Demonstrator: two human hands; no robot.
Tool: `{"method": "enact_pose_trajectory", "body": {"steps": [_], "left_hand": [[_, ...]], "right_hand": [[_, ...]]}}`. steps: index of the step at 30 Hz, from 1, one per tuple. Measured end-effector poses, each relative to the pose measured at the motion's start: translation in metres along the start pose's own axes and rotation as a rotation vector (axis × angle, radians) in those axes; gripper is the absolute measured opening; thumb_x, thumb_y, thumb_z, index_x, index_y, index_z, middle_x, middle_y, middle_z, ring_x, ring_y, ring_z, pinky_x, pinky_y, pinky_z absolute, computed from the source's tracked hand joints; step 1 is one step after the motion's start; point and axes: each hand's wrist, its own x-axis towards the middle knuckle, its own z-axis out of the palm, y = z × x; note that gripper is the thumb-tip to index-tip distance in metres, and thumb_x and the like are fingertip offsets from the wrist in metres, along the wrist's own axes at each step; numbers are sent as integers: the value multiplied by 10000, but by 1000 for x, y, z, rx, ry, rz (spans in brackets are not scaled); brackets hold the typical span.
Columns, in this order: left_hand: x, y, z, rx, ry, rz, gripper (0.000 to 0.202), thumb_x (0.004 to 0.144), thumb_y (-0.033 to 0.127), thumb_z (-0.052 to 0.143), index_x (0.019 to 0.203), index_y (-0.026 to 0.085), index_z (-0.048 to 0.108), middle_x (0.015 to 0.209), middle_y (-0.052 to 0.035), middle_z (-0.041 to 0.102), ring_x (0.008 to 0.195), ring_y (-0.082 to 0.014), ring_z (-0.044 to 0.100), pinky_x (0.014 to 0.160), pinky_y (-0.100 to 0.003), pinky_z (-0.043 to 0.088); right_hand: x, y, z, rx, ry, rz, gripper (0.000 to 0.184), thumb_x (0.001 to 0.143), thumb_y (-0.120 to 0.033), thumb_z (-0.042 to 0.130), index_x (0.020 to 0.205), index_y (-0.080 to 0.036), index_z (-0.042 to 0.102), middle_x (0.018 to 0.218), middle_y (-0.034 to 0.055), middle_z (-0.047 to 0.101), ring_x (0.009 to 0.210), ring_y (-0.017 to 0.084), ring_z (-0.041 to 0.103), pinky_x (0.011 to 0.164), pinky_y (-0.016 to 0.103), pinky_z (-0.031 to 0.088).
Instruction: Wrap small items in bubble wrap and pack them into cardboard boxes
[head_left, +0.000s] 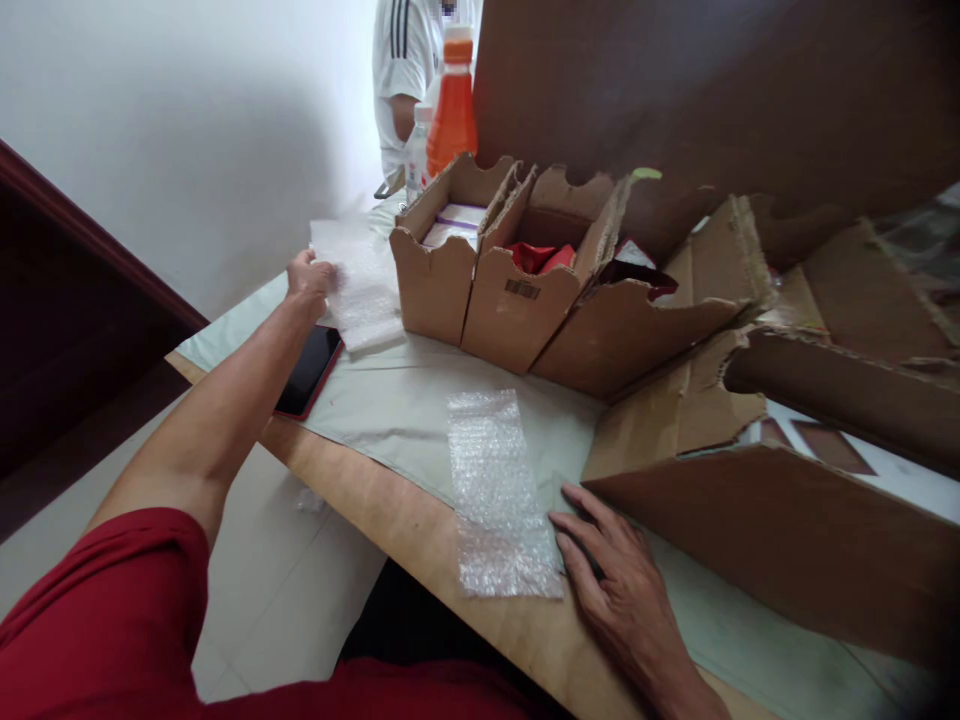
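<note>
At the far left of the table, my left hand (pixel 309 278) reaches out with its fingers closed at the edge of a bubble wrap sheet (pixel 360 285), which lies on a small pile of the same. Closer to me, a single bubble wrap piece (pixel 495 490) lies flat near the table's front edge. Just right of that piece, my right hand (pixel 619 570) rests palm down with fingers stretched out and apart. Something thin and greyish shows under its fingertips; its kind is hidden.
Cardboard boxes (pixel 435 290) line the table's back and right side, holding packets. A phone (pixel 309 370) with a red edge lies below my left forearm. An orange drink bottle (pixel 453 110) and a clear bottle (pixel 417 155) stand behind. A person (pixel 401 70) in white is beyond.
</note>
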Motion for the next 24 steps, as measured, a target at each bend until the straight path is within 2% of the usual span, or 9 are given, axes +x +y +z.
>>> {"method": "enact_pose_trajectory", "body": {"steps": [4,7,9,11,13,17,19,24], "left_hand": [[-32,29,-18,-35,-6,3,259,775,-35,482,878,202,477,602,127,554,596,-65,558,675,-227,447],[-68,48,-42,-75,-9,75,279,745,-40,484,881,203,501,613,128,599,586,-68,592,617,-212,458],[-99,56,-59,-146,-31,139,291,670,-27,532,861,193,545,614,111,632,588,-85,612,595,-222,495],[-130,62,-71,-218,-98,161,300,598,-18,570,828,172,603,630,79,675,606,-108,642,599,-243,549],[-159,68,-79,-263,-193,167,292,586,-16,606,818,153,665,695,46,729,667,-117,684,649,-248,597],[-200,79,-82,-290,-358,135,296,663,-3,667,892,158,761,872,23,792,845,-95,733,830,-185,608],[-214,82,-81,-269,-417,80,292,692,22,690,924,173,782,925,15,795,886,-106,736,858,-189,606],[-244,84,-74,-179,-535,-46,284,735,104,716,985,214,795,961,-24,777,905,-190,739,866,-332,630]], "right_hand": [[0,-2,0,27,7,13,205,1011,-170,516,1098,-200,699,1312,136,712,1117,260,713,898,397,573],[0,-3,-1,33,10,30,218,1007,-147,508,1090,-200,703,1315,131,712,1116,257,711,892,396,569],[-1,-3,-1,37,3,36,225,1005,-140,505,1093,-197,705,1321,133,711,1102,257,714,885,400,570],[-1,-4,-1,47,-9,49,234,1005,-138,501,1097,-197,709,1330,134,708,1099,256,715,886,403,573],[-1,-5,0,58,-22,70,242,1010,-147,497,1101,-199,715,1338,133,706,1110,259,715,894,409,575],[-3,-5,2,104,-50,126,256,1022,-192,488,1100,-214,730,1346,128,706,1150,281,708,925,456,577],[-3,-5,-1,186,-61,186,249,1019,-222,499,1103,-228,733,1364,122,697,1201,285,691,974,479,569],[9,-20,-34,516,-21,344,276,986,-329,590,1234,-263,689,1418,102,662,1302,266,641,1043,453,555]]}}
